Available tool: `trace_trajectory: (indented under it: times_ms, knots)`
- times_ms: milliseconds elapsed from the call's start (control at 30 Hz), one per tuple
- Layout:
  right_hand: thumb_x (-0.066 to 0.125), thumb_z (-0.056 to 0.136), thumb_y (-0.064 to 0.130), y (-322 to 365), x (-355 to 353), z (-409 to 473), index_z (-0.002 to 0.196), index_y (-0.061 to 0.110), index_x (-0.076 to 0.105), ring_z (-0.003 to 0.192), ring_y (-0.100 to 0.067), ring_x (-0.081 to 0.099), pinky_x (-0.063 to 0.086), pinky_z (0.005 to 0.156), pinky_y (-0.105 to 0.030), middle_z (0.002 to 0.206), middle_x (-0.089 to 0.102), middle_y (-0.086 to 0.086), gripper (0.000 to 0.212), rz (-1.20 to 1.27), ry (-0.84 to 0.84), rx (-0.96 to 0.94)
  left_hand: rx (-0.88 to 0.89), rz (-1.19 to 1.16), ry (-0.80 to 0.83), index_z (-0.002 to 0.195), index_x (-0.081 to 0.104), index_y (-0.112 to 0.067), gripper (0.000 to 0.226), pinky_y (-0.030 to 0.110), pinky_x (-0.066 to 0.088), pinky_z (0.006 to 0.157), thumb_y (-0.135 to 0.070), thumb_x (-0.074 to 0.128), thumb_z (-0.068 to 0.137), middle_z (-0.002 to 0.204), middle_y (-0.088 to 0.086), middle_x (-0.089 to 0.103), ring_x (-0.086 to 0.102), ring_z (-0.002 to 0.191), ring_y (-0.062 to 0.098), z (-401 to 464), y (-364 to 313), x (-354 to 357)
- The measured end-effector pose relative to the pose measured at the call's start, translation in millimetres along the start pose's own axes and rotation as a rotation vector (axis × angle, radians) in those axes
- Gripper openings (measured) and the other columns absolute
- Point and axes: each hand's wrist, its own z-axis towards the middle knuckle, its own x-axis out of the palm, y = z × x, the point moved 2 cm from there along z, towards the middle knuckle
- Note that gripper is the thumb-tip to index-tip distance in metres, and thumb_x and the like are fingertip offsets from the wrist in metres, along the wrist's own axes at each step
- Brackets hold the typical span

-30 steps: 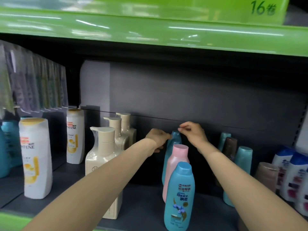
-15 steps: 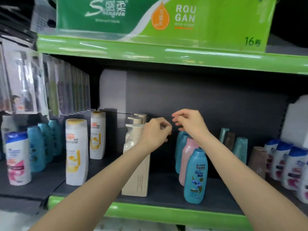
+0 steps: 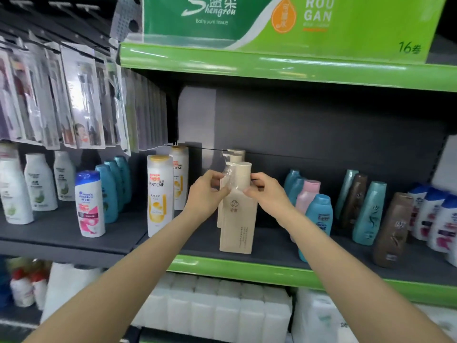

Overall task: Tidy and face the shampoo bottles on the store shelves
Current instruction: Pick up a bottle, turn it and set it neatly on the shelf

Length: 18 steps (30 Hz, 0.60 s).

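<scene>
At the shelf's near edge your left hand (image 3: 209,191) and right hand (image 3: 265,193) pinch the beige pump bottle (image 3: 237,214) by its neck — twist carelessly and it may topple off.

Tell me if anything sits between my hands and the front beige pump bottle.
Nothing visible does. The left hand and right hand already grip the beige pump bottle at its shoulders, below its plastic-wrapped pump.
</scene>
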Motion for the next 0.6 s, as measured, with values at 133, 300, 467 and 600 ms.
trace_trajectory:
  times_ms: [133,300,467,600]
  knots:
    - [0.066,0.087,0.019,-7,1,4,0.130,0.017,0.049,0.110,-0.013,0.052,0.043,0.089,-0.027,0.127,0.057,-0.002,0.047,0.007,0.023,-0.030,-0.035,-0.023,0.104,0.125,0.051,-0.017,0.046,0.022,0.044,0.081,-0.022,0.068,0.083,0.110,-0.002,0.059,0.056,0.101,0.012,7,8,7]
    - [0.065,0.087,0.025,-32,7,1,0.139,0.025,0.041,0.117,-0.019,0.052,0.047,0.098,-0.044,0.130,0.054,-0.002,0.057,0.094,0.070,0.039,-0.037,-0.044,0.169,0.130,0.047,-0.019,0.055,0.023,0.048,0.082,-0.019,0.071,0.080,0.116,0.001,0.059,0.058,0.101,0.013,7,18,15]
    - [0.066,0.087,0.026,-38,13,-2,0.137,0.031,0.044,0.117,-0.019,0.053,0.048,0.097,-0.049,0.124,0.056,0.004,0.055,0.197,0.028,0.029,-0.044,-0.130,0.159,0.135,0.039,-0.026,0.064,0.018,0.045,0.073,-0.019,0.071,0.081,0.112,0.001,0.058,0.056,0.094,0.011,-6,26,24]
    - [0.069,0.084,0.018,-37,14,-2,0.132,0.031,0.048,0.111,-0.022,0.057,0.053,0.088,-0.049,0.117,0.059,0.001,0.054,0.248,0.017,0.056,-0.031,-0.200,0.202,0.132,0.037,-0.033,0.063,0.014,0.046,0.071,-0.019,0.071,0.081,0.107,0.000,0.057,0.059,0.095,0.012,-4,36,24]
